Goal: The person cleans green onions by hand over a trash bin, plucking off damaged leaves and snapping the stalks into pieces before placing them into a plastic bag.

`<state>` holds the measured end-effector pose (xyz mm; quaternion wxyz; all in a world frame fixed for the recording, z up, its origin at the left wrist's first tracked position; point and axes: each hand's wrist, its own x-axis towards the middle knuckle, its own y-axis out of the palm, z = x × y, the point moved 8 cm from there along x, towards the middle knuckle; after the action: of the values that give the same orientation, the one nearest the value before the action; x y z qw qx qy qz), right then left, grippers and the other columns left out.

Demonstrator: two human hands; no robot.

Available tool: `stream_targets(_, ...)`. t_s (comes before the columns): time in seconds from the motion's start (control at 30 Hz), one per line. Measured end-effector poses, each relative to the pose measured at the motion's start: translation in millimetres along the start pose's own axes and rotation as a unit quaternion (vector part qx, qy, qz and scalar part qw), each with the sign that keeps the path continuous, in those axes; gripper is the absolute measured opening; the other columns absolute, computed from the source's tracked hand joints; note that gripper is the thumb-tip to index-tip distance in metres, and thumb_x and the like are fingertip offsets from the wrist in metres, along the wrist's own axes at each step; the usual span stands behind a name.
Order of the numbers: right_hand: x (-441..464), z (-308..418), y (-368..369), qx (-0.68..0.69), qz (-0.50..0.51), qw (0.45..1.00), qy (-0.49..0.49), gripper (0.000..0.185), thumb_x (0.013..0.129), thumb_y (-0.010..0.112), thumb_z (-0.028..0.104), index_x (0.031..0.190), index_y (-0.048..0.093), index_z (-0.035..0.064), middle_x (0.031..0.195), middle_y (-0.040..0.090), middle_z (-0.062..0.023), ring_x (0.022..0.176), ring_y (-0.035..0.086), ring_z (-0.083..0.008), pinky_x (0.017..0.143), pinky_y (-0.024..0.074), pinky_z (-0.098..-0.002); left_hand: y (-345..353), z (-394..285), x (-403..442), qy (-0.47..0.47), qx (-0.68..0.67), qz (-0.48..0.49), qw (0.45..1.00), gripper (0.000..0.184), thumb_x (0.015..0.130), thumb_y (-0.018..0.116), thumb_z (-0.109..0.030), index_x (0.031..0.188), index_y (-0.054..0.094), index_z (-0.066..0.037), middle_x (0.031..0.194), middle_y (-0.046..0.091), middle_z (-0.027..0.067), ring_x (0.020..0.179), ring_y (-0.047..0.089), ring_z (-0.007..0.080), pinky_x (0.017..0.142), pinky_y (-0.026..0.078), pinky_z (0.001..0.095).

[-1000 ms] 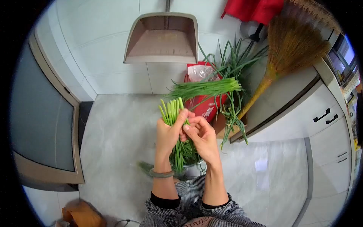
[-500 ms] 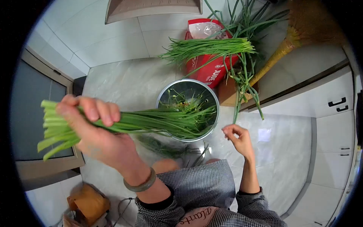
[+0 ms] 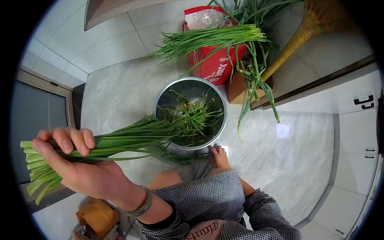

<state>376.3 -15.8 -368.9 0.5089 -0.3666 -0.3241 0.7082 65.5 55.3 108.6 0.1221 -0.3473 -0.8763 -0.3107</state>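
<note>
My left hand [image 3: 82, 162] is wrapped round a bundle of long green stalks [image 3: 124, 138], its pale cut ends pointing left and its leafy ends reaching over the rim of a metal bin [image 3: 225, 120]. Green scraps [image 3: 192, 114] lie inside the bin. Low beside the bin's near rim is my right hand [image 3: 219, 157], fingers bent, close to loose dark green leaves [image 3: 180, 158] on the floor; what its fingertips hold, if anything, is too small to tell.
Another green bunch [image 3: 216, 38] lies across a red bag [image 3: 218, 64]. Spring onions [image 3: 256, 76] hang over a cardboard box [image 3: 237, 90] beside a broom [image 3: 294, 48]. White cabinets [image 3: 356, 132] stand at the right, an orange-brown bag [image 3: 99, 216] at lower left.
My left hand has moved further left and down with the bundle, whose leafy ends have shifted left over the bin. My right hand has come left and down to the bin's near side.
</note>
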Motion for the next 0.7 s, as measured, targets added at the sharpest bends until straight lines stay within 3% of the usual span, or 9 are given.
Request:
stream_targets(0.1,4,21,9,-0.029,-0.058,0.993,-0.1,0.057,0.07,0.064,0.006,0.125,0.059,0.0194,0.119,0.048,-0.0151,0.105,0.049,-0.0332,0.088,0.0444,-0.0442,0,-1,0,0.002,-0.001,0.016,1.0,0.02,0.103,0.043,-0.028,0.097,0.046,-0.009,0.072,0.034,-0.0014,0.057,0.031,0.0073,0.053,0.035,0.023)
stream_targets(0.13,5,23,11,-0.038,-0.072,0.991,-0.109,0.042,0.071,0.064,0.007,0.111,0.066,0.0161,0.117,0.051,-0.0105,0.107,0.048,-0.0333,0.087,0.0432,-0.0445,0,-1,0,0.002,-0.005,0.022,1.0,0.02,0.103,0.043,-0.028,0.097,0.047,-0.009,0.072,0.034,-0.0014,0.057,0.031,0.0071,0.054,0.035,0.0227)
stream_targets(0.27,16,28,11,-0.02,-0.057,0.99,-0.13,0.031,0.068,0.066,0.006,0.098,0.068,0.0133,0.105,0.057,-0.007,0.104,0.051,-0.0317,0.087,0.0425,-0.0452,1,-5,-1,0.001,-0.002,0.01,1.0,0.02,0.103,0.044,-0.027,0.096,0.047,-0.009,0.072,0.035,-0.0013,0.056,0.032,0.0069,0.053,0.035,0.0227)
stream_targets(0.33,21,18,1,0.166,-0.017,0.983,-0.077,0.023,0.069,0.067,0.003,0.091,0.065,0.0096,0.092,0.061,-0.0068,0.098,0.055,-0.0316,0.086,0.0435,-0.0457,0,-7,-2,0.001,-0.023,0.027,0.999,0.02,0.103,0.044,-0.027,0.095,0.047,-0.009,0.072,0.035,-0.0014,0.057,0.032,0.0068,0.054,0.035,0.0228)
stream_targets(0.43,21,41,-42,0.212,0.05,0.967,-0.134,0.018,0.072,0.066,0.001,0.089,0.062,0.0053,0.089,0.063,-0.0099,0.091,0.058,-0.0339,0.085,0.0449,-0.0451,-5,-10,2,0.001,-0.031,0.026,0.999,0.019,0.103,0.043,-0.025,0.095,0.047,-0.009,0.072,0.035,-0.0015,0.056,0.033,0.0067,0.054,0.036,0.0228)
stream_targets(0.47,20,66,-80,0.208,0.083,0.955,-0.195,0.011,0.079,0.063,0.002,0.089,0.06,0.0022,0.104,0.066,-0.0101,0.1,0.06,-0.0321,0.089,0.0459,-0.0415,-6,-11,3,0.002,-0.033,0.024,0.999,0.019,0.103,0.043,-0.025,0.095,0.047,-0.009,0.072,0.035,-0.0015,0.056,0.033,0.0067,0.054,0.036,0.0228)
stream_targets(0.5,18,77,-114,0.205,0.083,0.955,-0.196,0.011,0.079,0.063,0.002,0.089,0.06,0.0022,0.104,0.066,-0.0101,0.1,0.06,-0.0321,0.089,0.0459,-0.0415,-8,-10,3,0.0,-0.023,0.013,1.0,0.019,0.103,0.043,-0.025,0.095,0.048,-0.009,0.071,0.035,-0.0016,0.057,0.033,0.0066,0.054,0.036,0.0228)
stream_targets(0.57,13,78,-158,0.443,0.165,0.88,-0.04,0.008,0.083,0.062,0.003,0.089,0.058,0.0009,0.116,0.065,-0.0131,0.111,0.059,-0.0267,0.094,0.0452,-0.0365,-12,-9,4,-0.006,-0.019,0.003,1.0,0.019,0.103,0.043,-0.025,0.096,0.048,-0.009,0.071,0.035,-0.0017,0.057,0.034,0.0066,0.054,0.037,0.0227)
stream_targets(0.7,-4,109,-250,0.556,0.143,0.818,-0.041,0.006,0.089,0.059,0.007,0.091,0.056,0.0012,0.12,0.062,-0.0201,0.113,0.058,-0.0268,0.093,0.0477,-0.0366,-8,-1,5,-0.039,-0.077,0.031,0.996,0.017,0.101,0.048,-0.023,0.095,0.051,-0.008,0.068,0.037,-0.0022,0.054,0.035,0.0056,0.049,0.035,0.0218)
